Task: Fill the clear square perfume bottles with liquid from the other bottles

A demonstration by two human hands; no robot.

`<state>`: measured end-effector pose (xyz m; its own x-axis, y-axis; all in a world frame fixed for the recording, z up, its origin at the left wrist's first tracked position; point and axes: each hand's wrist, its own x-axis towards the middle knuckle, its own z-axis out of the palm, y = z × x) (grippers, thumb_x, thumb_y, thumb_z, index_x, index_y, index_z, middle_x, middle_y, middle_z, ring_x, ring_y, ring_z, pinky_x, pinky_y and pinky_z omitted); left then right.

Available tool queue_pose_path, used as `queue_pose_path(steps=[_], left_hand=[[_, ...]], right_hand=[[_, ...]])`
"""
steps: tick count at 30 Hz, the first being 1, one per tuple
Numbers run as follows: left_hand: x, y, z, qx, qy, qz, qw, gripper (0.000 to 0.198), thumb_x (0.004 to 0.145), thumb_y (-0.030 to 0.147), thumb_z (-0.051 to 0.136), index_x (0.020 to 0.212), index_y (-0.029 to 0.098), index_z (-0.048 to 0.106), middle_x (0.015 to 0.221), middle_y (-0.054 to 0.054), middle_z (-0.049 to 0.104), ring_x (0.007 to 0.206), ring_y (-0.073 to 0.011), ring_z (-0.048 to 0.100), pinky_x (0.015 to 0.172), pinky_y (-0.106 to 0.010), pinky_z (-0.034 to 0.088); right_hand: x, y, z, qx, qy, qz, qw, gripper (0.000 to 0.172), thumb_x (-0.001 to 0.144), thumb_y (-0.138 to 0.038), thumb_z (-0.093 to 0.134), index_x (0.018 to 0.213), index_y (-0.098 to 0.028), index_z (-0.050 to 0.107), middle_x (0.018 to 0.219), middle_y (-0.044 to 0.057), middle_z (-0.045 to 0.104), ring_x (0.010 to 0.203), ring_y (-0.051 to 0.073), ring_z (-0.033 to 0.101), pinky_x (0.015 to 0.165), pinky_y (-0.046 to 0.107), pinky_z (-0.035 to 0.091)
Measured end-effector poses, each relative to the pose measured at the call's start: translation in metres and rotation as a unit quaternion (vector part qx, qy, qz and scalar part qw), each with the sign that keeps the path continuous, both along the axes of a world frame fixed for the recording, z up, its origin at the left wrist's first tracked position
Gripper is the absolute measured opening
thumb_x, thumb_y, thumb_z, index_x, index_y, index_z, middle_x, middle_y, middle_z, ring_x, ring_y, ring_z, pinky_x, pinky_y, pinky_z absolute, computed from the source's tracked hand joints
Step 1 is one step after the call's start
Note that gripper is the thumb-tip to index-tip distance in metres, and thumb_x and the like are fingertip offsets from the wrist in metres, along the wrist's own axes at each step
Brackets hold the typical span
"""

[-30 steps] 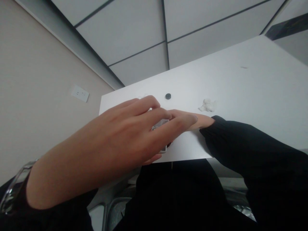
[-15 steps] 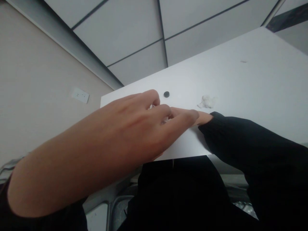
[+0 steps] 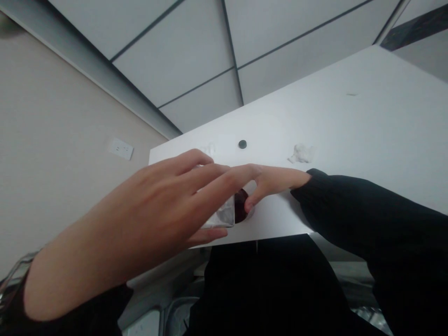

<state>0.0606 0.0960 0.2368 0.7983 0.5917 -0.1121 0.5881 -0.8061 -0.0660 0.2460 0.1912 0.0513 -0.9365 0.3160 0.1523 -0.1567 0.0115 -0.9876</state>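
My left hand reaches over a whitish, shiny box-shaped thing, its fingers on top and its thumb along the near side. Most of that thing lies hidden under the hand. Against its right end sits a dark red, rounded object. The thumb of my right hand presses on the red object's right side, while its other fingers disappear behind my left fingers. Both things are low over the white table, close to its front edge.
On the white table lie a small dark disc, a crumpled white tissue and, farther right, a thin scrap. Panelled doors rise behind. A wall socket is at left.
My left hand has shifted left and slightly down, its fingers lower. The box-shaped thing and the dark red object now show between my hands. The view has tilted a little.
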Motion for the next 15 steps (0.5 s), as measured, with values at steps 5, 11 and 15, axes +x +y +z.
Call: queue_pose_path(steps=[5, 11, 15], left_hand=[[-0.021, -0.008, -0.008, 0.026, -0.032, 0.04, 0.998, 0.048, 0.109, 0.049, 0.048, 0.146, 0.017, 0.05, 0.127, -0.011, 0.072, 0.11, -0.0246, 0.071, 0.09, -0.035, 0.063], [-0.021, -0.012, -0.012, 0.024, -0.059, 0.072, 0.995, 0.047, 0.107, 0.053, 0.05, 0.141, 0.02, 0.052, 0.126, -0.008, 0.073, 0.112, -0.0242, 0.071, 0.096, -0.033, 0.06], [-0.012, -0.007, -0.007, 0.023, -0.034, 0.031, 0.999, 0.043, 0.107, 0.042, 0.055, 0.141, 0.017, 0.051, 0.12, -0.009, 0.074, 0.106, -0.0246, 0.071, 0.086, -0.035, 0.062]], right_hand=[[-0.002, 0.001, -0.005, -0.021, 0.009, 0.004, 1.0, 0.058, 0.066, -0.034, 0.096, 0.117, -0.021, 0.069, 0.124, 0.007, 0.075, 0.123, 0.025, 0.068, 0.117, 0.046, 0.045], [-0.004, 0.001, -0.008, -0.024, 0.014, 0.014, 1.0, 0.058, 0.067, -0.032, 0.095, 0.117, -0.021, 0.069, 0.125, 0.007, 0.075, 0.124, 0.025, 0.067, 0.119, 0.047, 0.043], [-0.004, 0.001, -0.009, -0.029, 0.018, 0.008, 0.999, 0.06, 0.065, -0.034, 0.096, 0.117, -0.021, 0.07, 0.125, 0.007, 0.076, 0.124, 0.026, 0.067, 0.118, 0.047, 0.044]])
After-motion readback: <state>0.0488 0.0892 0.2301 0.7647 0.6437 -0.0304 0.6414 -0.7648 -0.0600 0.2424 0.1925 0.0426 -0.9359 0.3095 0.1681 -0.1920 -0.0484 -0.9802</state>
